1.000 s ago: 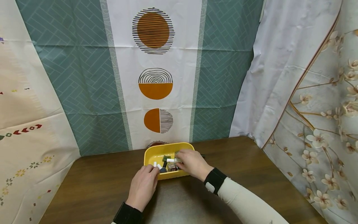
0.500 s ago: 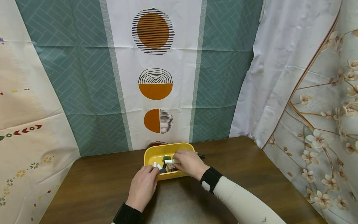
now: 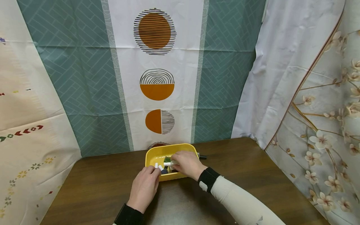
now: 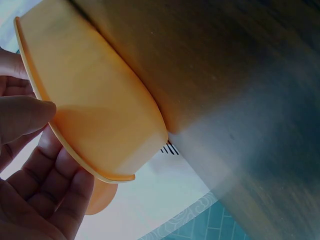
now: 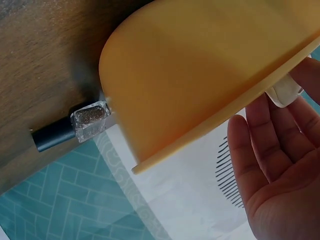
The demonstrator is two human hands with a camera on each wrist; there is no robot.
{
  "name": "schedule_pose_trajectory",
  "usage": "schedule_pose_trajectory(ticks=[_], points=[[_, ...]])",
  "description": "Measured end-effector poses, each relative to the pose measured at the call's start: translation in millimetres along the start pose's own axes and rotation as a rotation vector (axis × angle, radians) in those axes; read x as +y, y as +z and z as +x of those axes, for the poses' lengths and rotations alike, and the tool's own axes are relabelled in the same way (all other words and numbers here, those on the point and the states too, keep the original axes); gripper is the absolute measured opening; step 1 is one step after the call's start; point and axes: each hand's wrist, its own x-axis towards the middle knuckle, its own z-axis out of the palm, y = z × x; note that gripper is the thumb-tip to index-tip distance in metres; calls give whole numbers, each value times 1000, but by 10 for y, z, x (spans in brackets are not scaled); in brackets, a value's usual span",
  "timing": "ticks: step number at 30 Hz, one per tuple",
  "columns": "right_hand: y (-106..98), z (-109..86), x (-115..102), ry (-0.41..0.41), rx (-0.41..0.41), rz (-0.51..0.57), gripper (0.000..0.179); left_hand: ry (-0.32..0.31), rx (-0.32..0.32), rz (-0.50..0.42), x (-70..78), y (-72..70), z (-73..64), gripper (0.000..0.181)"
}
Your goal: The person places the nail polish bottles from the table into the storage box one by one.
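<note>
A yellow plastic bin (image 3: 168,177) stands on the table with several nail polish bottles inside. My left hand (image 3: 144,187) holds its near left rim, the thumb (image 4: 27,117) on the outer side and the fingers inside. Over the bin, my right hand (image 3: 187,164) grips a nail polish bottle (image 5: 284,91) with a pale body and a white cap (image 3: 167,164) pointing left. Below that hand lie bottles with white caps, a dark blue bottle (image 3: 164,171) and a green one (image 3: 167,159). My right hand hides part of the contents.
A glittery nail polish bottle (image 5: 91,120) with a black cap lies on the brown wooden table (image 3: 92,187), just right of the bin. Patterned curtains (image 3: 225,78) hang behind the table and at both sides.
My right hand has moved slightly left over the bin with the white-capped bottle. More of the black-capped bottle beside the bin shows now. My left hand stays at the rim.
</note>
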Motion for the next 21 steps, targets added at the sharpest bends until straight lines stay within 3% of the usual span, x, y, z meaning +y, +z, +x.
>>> schedule_pose_trajectory(ticks=[21], points=[[86,37,2,14,-28,-1,18,-5,-1,-4,3,-1,0,26]])
